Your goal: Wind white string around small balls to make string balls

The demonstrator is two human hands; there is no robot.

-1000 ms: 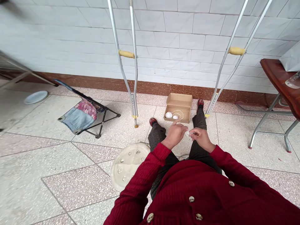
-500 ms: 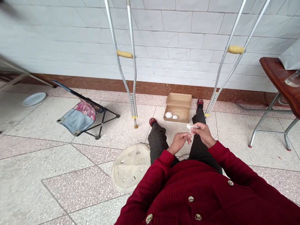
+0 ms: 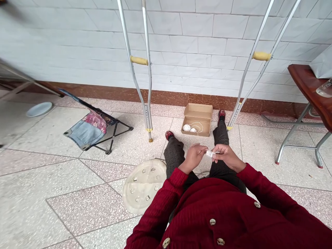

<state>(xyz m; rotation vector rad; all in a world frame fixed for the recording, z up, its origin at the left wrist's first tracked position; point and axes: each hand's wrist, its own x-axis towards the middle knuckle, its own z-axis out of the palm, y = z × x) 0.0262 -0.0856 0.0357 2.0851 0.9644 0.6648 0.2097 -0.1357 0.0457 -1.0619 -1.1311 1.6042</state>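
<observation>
Though tiny, white piece (image 3: 209, 152) between fingers (image 3: 201, 149).

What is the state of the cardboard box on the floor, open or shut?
Open: the cardboard box has its lid folded back toward the wall, and two white balls and a cord lie visible inside.

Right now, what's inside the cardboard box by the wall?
Inside the cardboard box: two whitish balls at left, a loop of pale cord beside them. Its near wall hides the front strip of its floor.
</observation>
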